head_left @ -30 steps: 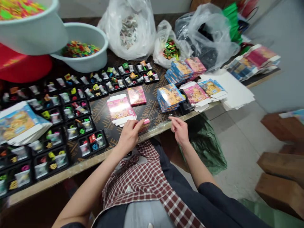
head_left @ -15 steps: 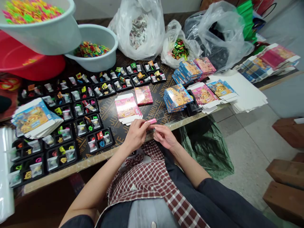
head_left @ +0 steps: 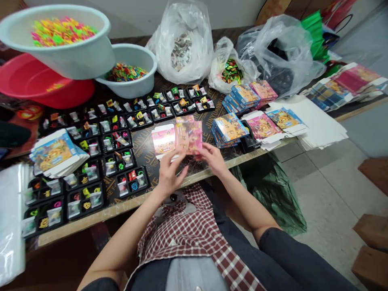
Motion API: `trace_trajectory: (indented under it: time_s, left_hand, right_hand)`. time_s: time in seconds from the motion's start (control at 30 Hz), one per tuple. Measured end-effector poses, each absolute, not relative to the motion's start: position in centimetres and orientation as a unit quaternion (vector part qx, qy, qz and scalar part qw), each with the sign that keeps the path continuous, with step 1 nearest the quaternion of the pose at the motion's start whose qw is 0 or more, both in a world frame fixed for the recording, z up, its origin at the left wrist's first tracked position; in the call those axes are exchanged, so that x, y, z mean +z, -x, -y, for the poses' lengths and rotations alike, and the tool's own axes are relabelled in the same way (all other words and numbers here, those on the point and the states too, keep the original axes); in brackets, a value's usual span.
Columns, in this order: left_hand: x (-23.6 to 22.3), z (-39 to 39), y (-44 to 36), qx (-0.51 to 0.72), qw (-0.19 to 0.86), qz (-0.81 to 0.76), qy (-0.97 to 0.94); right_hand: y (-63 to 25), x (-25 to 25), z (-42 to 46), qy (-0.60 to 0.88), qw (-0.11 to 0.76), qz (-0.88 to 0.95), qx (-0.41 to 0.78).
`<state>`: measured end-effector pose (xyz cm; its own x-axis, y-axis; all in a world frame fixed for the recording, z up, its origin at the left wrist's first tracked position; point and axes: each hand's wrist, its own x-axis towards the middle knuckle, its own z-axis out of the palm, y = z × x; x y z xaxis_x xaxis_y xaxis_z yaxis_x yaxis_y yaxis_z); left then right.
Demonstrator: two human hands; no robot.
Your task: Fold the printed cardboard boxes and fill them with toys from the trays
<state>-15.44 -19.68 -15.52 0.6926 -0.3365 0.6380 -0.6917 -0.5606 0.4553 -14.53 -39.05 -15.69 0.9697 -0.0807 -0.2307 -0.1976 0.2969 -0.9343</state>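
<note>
My right hand (head_left: 214, 160) grips a pink printed box (head_left: 190, 139) by its lower right corner, holding it upright over the table; motion blurs it a little. My left hand (head_left: 170, 173) is at the box's lower left, thumb and fingers apart, its fingertips close to the edge; whether they touch it I cannot tell. Partly hidden behind the held box lies another pink box (head_left: 184, 119). Flat pink cartons (head_left: 162, 140) lie just left of it. Left of my hands, black trays (head_left: 132, 184) hold small wrapped pieces and coloured plastic bits.
Stacked blue boxes (head_left: 230, 128) stand right of my hands, beside flat cartons (head_left: 262, 125). Basins (head_left: 133, 87) of coloured pieces and clear plastic bags (head_left: 194, 44) line the back. Blue cartons (head_left: 56, 152) rest on trays at left. A green bag (head_left: 273, 194) hangs below the table edge.
The pink box, held low and edge-on between both hands before, is now raised forward with its broad face showing. My left fingers have spread apart. The whole view has shifted slightly.
</note>
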Motion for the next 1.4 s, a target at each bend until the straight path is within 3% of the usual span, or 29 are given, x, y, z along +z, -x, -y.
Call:
trace_trajectory:
  time_s: [0.1, 0.23, 0.43, 0.57, 0.83, 0.97, 1.13, 1.27, 1.4]
  left_hand:
    - [-16.0, 19.0, 12.7, 0.216, 0.339, 0.243, -0.883]
    - [-16.8, 17.9, 10.0, 0.129, 0.269, 0.148, -0.943]
    - [-16.2, 17.1, 7.2, -0.025, 0.164, 0.025, -0.986]
    - [-15.5, 17.2, 5.8, -0.066, 0.139, 0.009, -0.988]
    - [-15.6, 15.6, 6.1, -0.024, 0.215, -0.016, -0.976]
    - [-16.4, 14.6, 6.5, 0.041, 0.417, -0.083, -0.904]
    - [-16.3, 14.8, 7.9, 0.018, 0.711, -0.158, -0.685]
    - [-15.5, 15.4, 9.2, -0.001, 0.765, -0.178, -0.619]
    - [-15.3, 15.5, 9.7, 0.01, 0.775, -0.159, -0.611]
  right_hand:
    - [8.6, -16.6, 39.2, 0.649, 0.75, -0.127, -0.017]
    - [3.6, -17.4, 39.8, 0.745, 0.646, -0.167, 0.009]
    - [4.6, -17.0, 40.5, 0.952, 0.279, -0.1, -0.072]
    - [4.5, -16.3, 38.3, 0.979, 0.166, -0.032, -0.117]
    - [-0.4, -16.9, 33.2, 0.991, 0.129, 0.021, -0.043]
    - [-0.5, -17.8, 33.4, 0.993, 0.118, -0.012, -0.018]
    - [0.5, -18.9, 36.4, 0.992, 0.123, 0.004, -0.029]
    - [0.2, -18.8, 39.3, 0.988, 0.144, 0.046, -0.031]
    - [1.4, -17.5, 39.5, 0.959, 0.244, 0.089, -0.118]
